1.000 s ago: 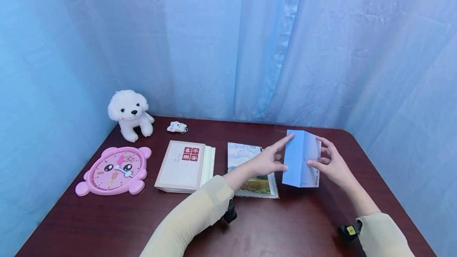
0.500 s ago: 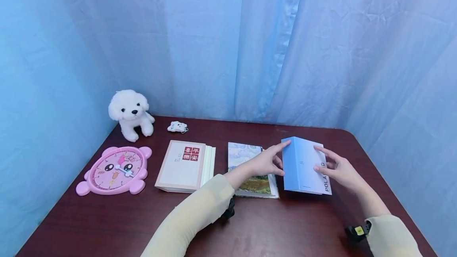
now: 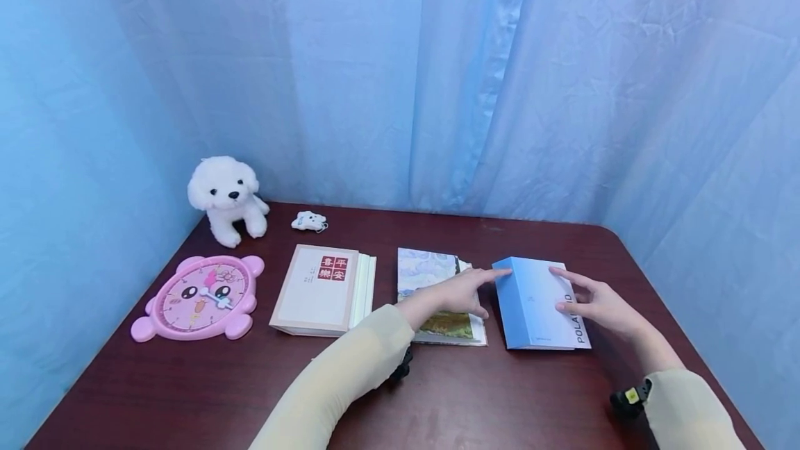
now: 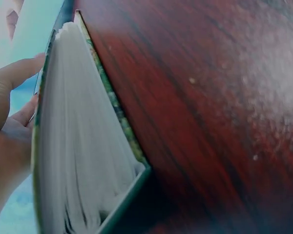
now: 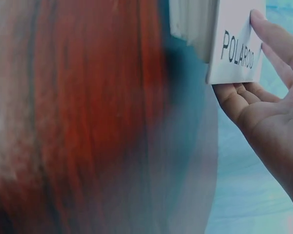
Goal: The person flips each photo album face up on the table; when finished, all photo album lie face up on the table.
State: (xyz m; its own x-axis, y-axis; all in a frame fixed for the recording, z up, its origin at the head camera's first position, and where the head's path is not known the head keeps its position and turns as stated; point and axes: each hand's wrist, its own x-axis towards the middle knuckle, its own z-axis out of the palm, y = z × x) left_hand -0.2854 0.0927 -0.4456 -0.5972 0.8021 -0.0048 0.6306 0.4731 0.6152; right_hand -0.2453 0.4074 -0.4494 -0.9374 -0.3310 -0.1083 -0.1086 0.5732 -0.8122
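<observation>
A blue-and-white photo album (image 3: 540, 311) lettered POLAROID lies at the right of the table, its blue spine facing left. My right hand (image 3: 603, 307) grips its right side. In the right wrist view, the thumb lies on the lettered cover (image 5: 237, 53) and the other fingers reach the edge below. My left hand (image 3: 453, 294) stretches over a book with a painted landscape cover (image 3: 428, 269), its extended index finger at the top of the album's spine. The left thumb hangs apart from the album. That painted book's page block (image 4: 83, 112) fills much of the left wrist view.
Left of the painted book lies a thick cream book (image 3: 321, 294) with red square characters. A pink toy clock (image 3: 200, 297) lies farther left. Behind are a white plush dog (image 3: 228, 193) and a small white plush charm (image 3: 309, 221). Blue curtains (image 3: 356, 75) surround the dark table (image 3: 450, 394).
The album has tipped from a raised, spine-forward stance to lying cover up, coming nearer. My right hand has moved down and right with it. The left thumb has come away from the spine.
</observation>
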